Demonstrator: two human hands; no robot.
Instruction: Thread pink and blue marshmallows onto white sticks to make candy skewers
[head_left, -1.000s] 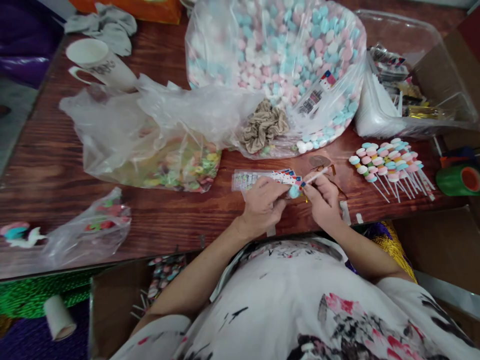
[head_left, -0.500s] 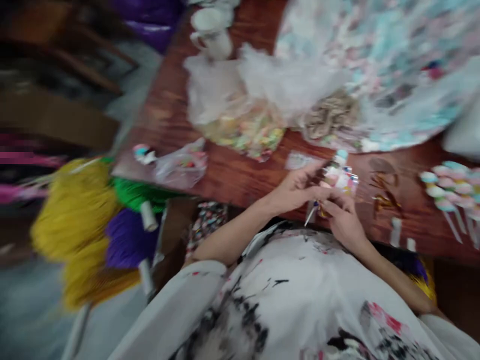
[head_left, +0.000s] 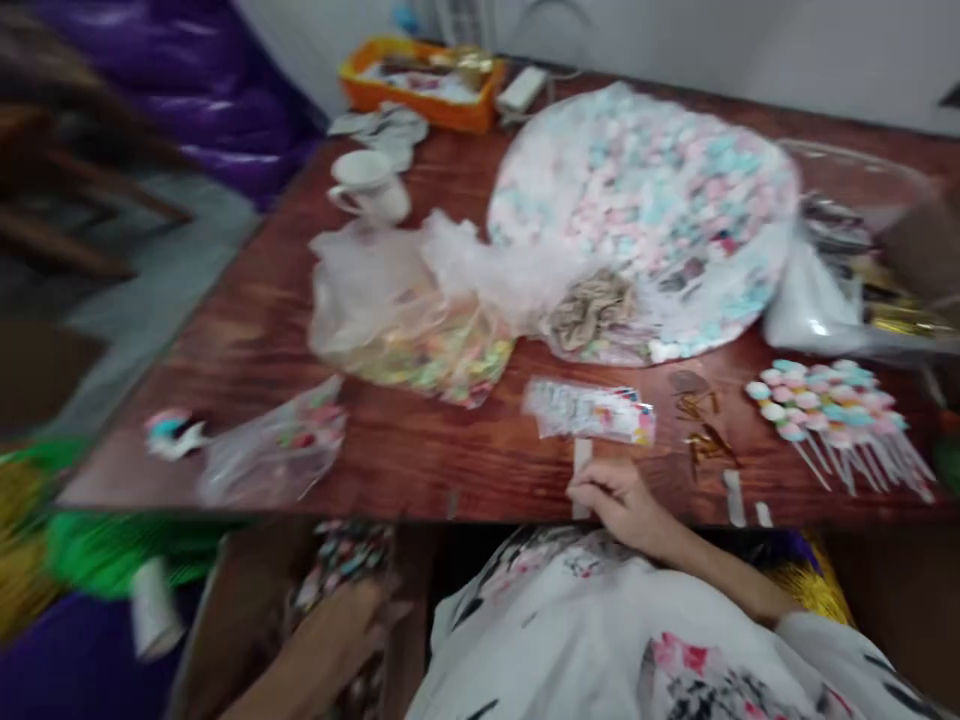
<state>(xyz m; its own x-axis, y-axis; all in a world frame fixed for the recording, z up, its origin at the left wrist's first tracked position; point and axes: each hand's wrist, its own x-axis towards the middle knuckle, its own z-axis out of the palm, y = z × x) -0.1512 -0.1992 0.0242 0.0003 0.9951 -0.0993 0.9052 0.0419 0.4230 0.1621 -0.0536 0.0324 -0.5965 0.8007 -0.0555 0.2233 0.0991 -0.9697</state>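
Observation:
My left hand (head_left: 346, 622), smeared by motion, reaches below the table edge into an open carton (head_left: 240, 570). It is over a clear bag of small dark, pink and pale wrapped pieces (head_left: 352, 552); its fingers are indistinct. My right hand (head_left: 619, 500) rests at the table's front edge, fingers curled together over a short white strip (head_left: 583, 455). Whether they grip the strip cannot be made out. Just beyond lie flat clear packets with printed labels (head_left: 589, 410). Gold twist ties (head_left: 705, 440) lie to their right.
Marshmallow sticks (head_left: 832, 400) lie bunched at the right. Behind are a large bag of pink and blue marshmallows (head_left: 652, 180) and a bag of yellowish candies (head_left: 442, 350). A white mug (head_left: 371, 187) and an orange basket (head_left: 420, 105) stand at the back left.
My hands were together around a marshmallow stick and a shiny wrapper. They have parted: the left went down into the carton, the right sits at the table edge. The view has tilted up.

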